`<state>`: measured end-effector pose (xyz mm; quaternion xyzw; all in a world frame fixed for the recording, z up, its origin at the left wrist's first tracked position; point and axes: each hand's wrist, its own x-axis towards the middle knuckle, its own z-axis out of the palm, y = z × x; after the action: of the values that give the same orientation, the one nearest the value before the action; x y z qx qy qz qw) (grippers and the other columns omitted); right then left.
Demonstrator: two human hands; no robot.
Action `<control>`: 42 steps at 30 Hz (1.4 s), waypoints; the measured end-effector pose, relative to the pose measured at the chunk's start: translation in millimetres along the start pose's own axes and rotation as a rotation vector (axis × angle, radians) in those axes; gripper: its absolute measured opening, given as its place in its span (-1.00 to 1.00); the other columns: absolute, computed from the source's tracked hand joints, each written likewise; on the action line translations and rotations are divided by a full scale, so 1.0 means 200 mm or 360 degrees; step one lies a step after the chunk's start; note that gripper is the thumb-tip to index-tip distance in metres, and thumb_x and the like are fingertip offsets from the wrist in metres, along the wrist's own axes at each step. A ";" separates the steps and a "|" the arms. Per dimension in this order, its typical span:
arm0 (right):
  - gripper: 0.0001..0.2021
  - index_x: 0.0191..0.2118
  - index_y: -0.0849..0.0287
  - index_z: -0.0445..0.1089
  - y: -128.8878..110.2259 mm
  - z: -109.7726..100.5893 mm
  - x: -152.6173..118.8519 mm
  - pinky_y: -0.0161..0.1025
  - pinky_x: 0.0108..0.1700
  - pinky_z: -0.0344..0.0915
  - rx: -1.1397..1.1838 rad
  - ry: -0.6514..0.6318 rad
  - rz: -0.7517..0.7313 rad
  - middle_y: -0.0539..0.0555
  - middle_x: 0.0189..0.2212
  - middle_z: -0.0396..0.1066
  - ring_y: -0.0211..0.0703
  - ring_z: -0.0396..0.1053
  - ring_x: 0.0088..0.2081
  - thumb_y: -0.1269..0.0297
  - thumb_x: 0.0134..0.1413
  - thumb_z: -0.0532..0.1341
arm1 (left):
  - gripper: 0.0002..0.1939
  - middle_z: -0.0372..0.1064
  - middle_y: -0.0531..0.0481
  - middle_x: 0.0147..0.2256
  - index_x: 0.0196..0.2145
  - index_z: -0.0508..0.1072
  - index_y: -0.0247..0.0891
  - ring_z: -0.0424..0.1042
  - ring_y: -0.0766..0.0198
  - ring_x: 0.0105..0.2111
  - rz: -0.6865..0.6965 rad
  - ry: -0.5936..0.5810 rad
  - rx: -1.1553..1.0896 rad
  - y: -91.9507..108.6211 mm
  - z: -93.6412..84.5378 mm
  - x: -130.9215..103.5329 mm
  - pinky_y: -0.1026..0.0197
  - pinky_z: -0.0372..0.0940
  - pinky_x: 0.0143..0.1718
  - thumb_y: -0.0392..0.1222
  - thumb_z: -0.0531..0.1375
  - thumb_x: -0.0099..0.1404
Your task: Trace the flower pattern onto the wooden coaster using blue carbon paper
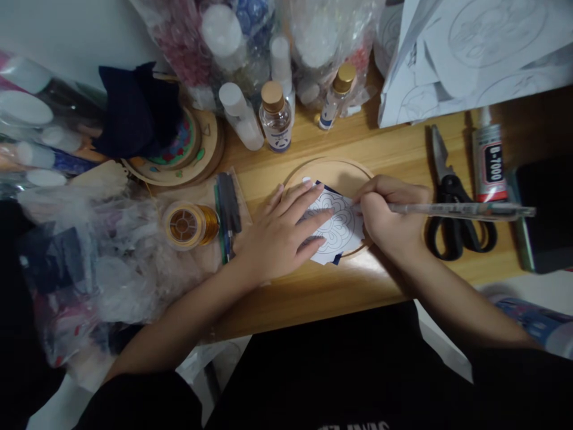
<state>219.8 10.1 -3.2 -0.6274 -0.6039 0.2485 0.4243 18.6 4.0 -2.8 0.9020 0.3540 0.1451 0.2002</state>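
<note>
A white paper [336, 224] printed with a flower outline lies over dark blue fabric [337, 259] on a round wooden board [344, 173]. My left hand [286, 230] rests flat on the paper's left part with its fingers spread. My right hand [394, 218] is closed around a clear pen [461, 209] at the paper's right edge. The pen's back end points right, above the scissors; its tip is hard to make out near the paper.
Black-handled scissors [456, 209], a glue tube [490, 161] and a phone [546, 215] lie right. Bottles [276, 119] and printed sheets [465, 60] stand behind. Left are a gold thread spool [190, 225], pens [228, 209], plastic bags [129, 275] and stacked wooden rounds [210, 146].
</note>
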 end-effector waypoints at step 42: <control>-0.81 -0.67 0.09 0.24 -0.01 -0.02 0.00 -0.29 -0.62 0.11 -0.0106 -0.0078 -0.0055 -0.06 -0.74 0.26 -0.29 0.19 -0.68 0.48 -0.20 0.07 | -0.60 0.17 -0.26 0.27 0.12 0.40 -0.24 0.09 -0.09 0.32 -0.0001 -0.0010 0.0021 0.00 0.00 0.00 -0.29 0.03 0.29 -0.12 0.17 0.36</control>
<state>221.0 9.8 0.8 -0.6245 -0.6327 0.2360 0.3925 18.3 3.6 -2.3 0.9036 0.3546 0.1398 0.1955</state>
